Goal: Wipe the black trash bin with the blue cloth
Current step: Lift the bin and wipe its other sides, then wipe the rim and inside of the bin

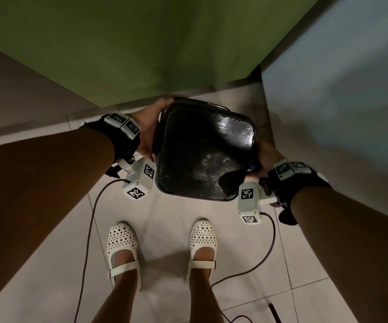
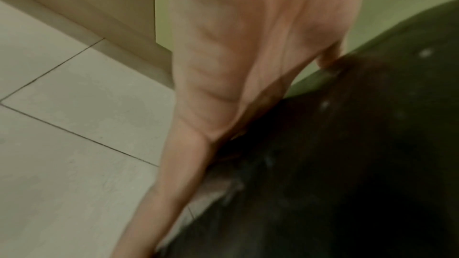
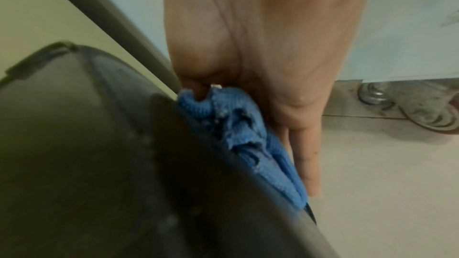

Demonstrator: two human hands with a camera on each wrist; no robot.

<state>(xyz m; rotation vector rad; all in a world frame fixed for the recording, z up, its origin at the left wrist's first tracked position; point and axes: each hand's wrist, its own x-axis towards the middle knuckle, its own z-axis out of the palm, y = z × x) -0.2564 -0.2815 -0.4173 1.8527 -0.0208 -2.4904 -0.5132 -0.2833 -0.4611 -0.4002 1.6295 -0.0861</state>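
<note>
The black trash bin (image 1: 202, 148) is held above the floor between both hands, its wet, glossy underside facing the head camera. My left hand (image 1: 148, 127) lies flat against the bin's left side, fingertips reaching its far corner. In the left wrist view the palm and straight fingers of this hand (image 2: 236, 46) run along the bin wall (image 2: 335, 164). My right hand (image 1: 266, 152) is at the bin's right side. The right wrist view shows that hand (image 3: 273, 46) pressing the bunched blue cloth (image 3: 236, 134) onto the bin wall (image 3: 99, 144), thumb tucked into the cloth, fingers straight. Only a sliver of cloth (image 1: 251, 165) shows in the head view.
A green wall (image 1: 141, 43) stands close behind the bin and a pale blue panel (image 1: 339, 89) close on the right. My feet in white shoes (image 1: 122, 248) stand on the tiled floor (image 1: 169, 217), with cables (image 1: 267, 252) trailing. A metal caster (image 3: 427, 109) sits under the panel.
</note>
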